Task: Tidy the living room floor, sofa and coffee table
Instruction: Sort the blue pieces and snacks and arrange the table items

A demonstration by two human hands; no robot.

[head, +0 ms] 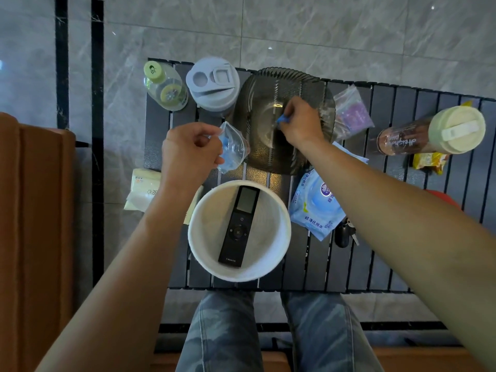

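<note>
Right hand: my right hand (300, 124) hangs over the glass plate (263, 87), thumb and fingertips pinched on a small blue piece (283, 120); I cannot tell what the piece is.
Left hand: my left hand (188, 151) is curled round the neck of a clear bag (233, 146), just off the plate's left edge; there is more blue stuff inside.
Key relation: the bag's mouth lies left of the blue piece, across the plate's near-left part. The right hand is the one carrying it, so I judge the next move to be a short sweep leftward into the bag.
Long axis: the bag hangs roughly upright from my grip and tilts toward the plate.
Near side of plate: a white basket (284, 232) holding a black remote (239, 226), its length running away from me.
Right of plate: a zip bag (351, 111) touching the rim; a wipes pack (316, 205) nearer me with keys (345, 234) beside it; further right a bottle (408, 138) lying on its side.
Left of plate: a grey tub (213, 84), then a green-capped bottle (165, 87).
Surface: a dark slatted table (402, 237).
Room: grey tiled floor (295, 28) beyond the plate, brown sofa (35, 210) far left.
</note>
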